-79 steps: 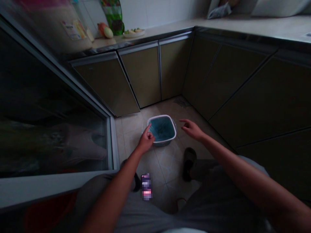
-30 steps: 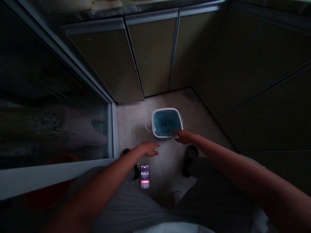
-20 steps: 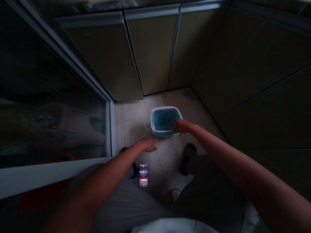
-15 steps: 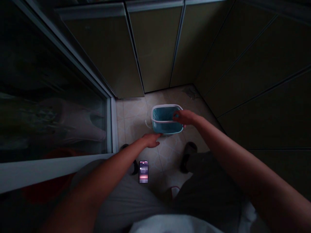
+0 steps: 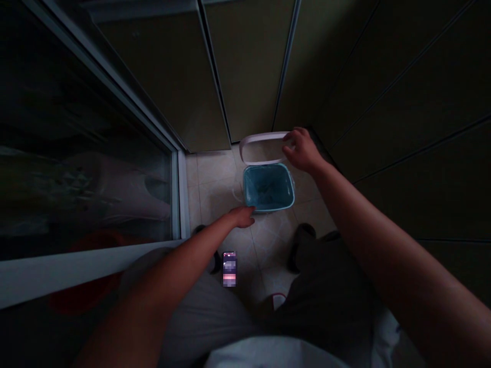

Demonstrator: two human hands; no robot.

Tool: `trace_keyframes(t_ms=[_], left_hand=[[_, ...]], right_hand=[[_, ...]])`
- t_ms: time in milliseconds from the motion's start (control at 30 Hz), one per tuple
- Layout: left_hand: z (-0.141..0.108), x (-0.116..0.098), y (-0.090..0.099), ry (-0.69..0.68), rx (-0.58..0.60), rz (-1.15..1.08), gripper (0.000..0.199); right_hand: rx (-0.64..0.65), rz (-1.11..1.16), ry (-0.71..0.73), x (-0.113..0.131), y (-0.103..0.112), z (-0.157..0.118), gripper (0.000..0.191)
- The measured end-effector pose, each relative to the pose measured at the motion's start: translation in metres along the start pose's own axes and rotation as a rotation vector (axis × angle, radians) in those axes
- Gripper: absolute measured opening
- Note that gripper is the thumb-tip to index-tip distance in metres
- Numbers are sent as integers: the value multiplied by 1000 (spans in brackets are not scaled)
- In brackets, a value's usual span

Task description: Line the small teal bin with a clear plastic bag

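We stand over a square waste bin (image 5: 268, 188) lined with blue plastic, which sits on the beige floor tiles (image 5: 215, 174) just in front of the corner where 2 runs of olive cabinet doors (image 5: 249, 66) meet. Our right hand (image 5: 303, 151) has its fingers (image 5: 295, 137) curled around the right end of a white plastic rim frame (image 5: 263, 148), which is off the bin, tilted up and held just past its far edge. Our left hand (image 5: 242, 216) is open and pinches nothing, with its fingers together and stretched out. Its fingertips (image 5: 251, 214) are just beside the near left corner of the bin, and we cannot tell whether they touch it. A thin white loop (image 5: 235, 191) lies against the bin's left side. Closer to us, a phone (image 5: 229, 268) with a pixelated screen lies on the tiles between our 2 dark slippers (image 5: 301, 250). To our left stands a glass door (image 5: 95, 102) with a pale metal frame (image 5: 88, 271), and dim shapes show in the pane.
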State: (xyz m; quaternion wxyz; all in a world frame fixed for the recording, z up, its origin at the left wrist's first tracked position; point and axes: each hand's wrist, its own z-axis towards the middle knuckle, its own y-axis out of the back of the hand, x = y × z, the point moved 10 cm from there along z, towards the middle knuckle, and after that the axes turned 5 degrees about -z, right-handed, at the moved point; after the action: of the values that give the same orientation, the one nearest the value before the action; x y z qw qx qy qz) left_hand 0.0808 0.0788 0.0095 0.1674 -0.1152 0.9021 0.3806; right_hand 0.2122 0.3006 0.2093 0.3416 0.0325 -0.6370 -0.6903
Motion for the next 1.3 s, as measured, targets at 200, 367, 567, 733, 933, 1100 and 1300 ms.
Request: trace_keyframes(t_ms=[200,367,567,733,933,1100,1300], left_hand=[[-5,0,5,-1,-8,-9,70],[-6,2,7,2,-14,-13,69],[-6,13,8,22,-28,-15,68],[-5,37,38,114,-219,-222,58],[-8,119,91,414,-696,-603,19],[7,164,86,528,-729,-836,39],[30,164,59,513,-541,-1040,59]], right_hand=[[-2,-23,-74,-37,-15,8,74],[24,-42,-90,-47,-21,13,77],[2,-15,-156,-44,-13,10,67],[-58,6,-110,-42,-6,8,48],[-219,87,-283,-72,1,2,28],[-4,144,-625,-126,-54,-32,21],[390,359,-903,-158,-141,-94,26]])
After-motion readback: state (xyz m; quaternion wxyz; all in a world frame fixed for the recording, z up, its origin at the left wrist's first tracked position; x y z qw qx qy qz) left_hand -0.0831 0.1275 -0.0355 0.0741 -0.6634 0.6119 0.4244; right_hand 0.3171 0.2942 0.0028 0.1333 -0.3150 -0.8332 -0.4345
